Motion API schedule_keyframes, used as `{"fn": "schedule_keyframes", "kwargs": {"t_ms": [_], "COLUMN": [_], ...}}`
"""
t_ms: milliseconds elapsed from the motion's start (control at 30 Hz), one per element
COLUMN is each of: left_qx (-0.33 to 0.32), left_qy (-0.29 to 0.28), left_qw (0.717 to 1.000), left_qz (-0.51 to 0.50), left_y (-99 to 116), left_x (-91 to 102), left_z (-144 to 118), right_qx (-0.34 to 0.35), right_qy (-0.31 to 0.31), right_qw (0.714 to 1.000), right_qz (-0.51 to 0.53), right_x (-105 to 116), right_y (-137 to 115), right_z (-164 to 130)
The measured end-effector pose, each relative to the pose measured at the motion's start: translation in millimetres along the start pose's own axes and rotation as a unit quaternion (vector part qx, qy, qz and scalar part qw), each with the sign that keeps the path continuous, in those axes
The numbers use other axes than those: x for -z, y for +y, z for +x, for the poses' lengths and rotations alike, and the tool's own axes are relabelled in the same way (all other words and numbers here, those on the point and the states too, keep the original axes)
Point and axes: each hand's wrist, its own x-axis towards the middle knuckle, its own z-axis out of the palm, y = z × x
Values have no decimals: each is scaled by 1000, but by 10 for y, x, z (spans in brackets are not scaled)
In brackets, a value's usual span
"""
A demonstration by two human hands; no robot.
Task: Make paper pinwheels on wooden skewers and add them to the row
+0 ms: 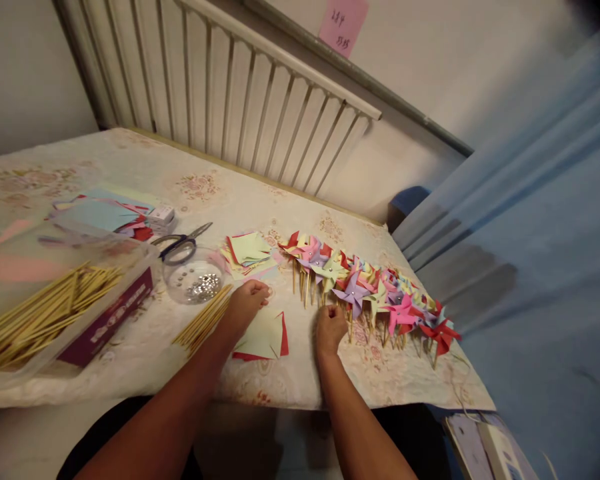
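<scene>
My left hand (pixel 247 298) rests fingers-down on a pale green paper square (pixel 263 335) that lies over a red sheet near the table's front edge. A small bundle of wooden sticks (pixel 203 321) lies just left of that hand. My right hand (pixel 329 328) is curled at the near end of a long row of finished paper pinwheels (pixel 365 283), its fingers at the stick of a purple pinwheel (pixel 353 291). Whether it grips the stick I cannot tell.
A clear round dish of silver pins (pixel 194 277), scissors (pixel 180 245) and a stack of cut paper squares (pixel 247 252) lie behind my hands. A plastic tub of sticks (pixel 45 310) stands at the left. A radiator (pixel 230 93) lines the far wall.
</scene>
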Motion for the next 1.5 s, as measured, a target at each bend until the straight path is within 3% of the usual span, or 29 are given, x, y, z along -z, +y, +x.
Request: {"fn": "schedule_keyframes", "kwargs": {"t_ms": [333,567,733,833,967,1033,1100,1267,1367,1500], "left_qx": [2,-3,3,-6,-31,-37,-46,-131,-179,-209], "left_qy": [13,10,24,26,24,32,52,91,43,-19], "left_qw": [1000,1000,1000,1000,999,999,996,969,957,947], "left_qz": [13,3,-6,-5,1,16,54,189,222,243], "left_y": [26,52,43,24,-52,-84,-92,-32,-64,-276], "left_x": [124,161,180,188,205,220,237,195,46,-175], "left_z": [-53,-62,-69,-72,-35,-5,12,-101,-269,-447], "right_qx": [14,85,146,256,433,482,507,514,524,546], "right_qy": [-35,-160,-181,-222,-327,-372,-394,-406,-406,-400], "right_qw": [999,980,969,936,836,793,766,753,746,732], "right_qz": [27,79,77,94,78,23,-26,-70,-69,-78], "right_x": [46,95,191,248,242,204,165,130,110,51], "right_y": [-20,-100,-237,-437,-673,-702,-680,-623,-614,-563], "right_z": [-48,-195,-386,-540,-784,-888,-958,-985,-981,-1013]}}
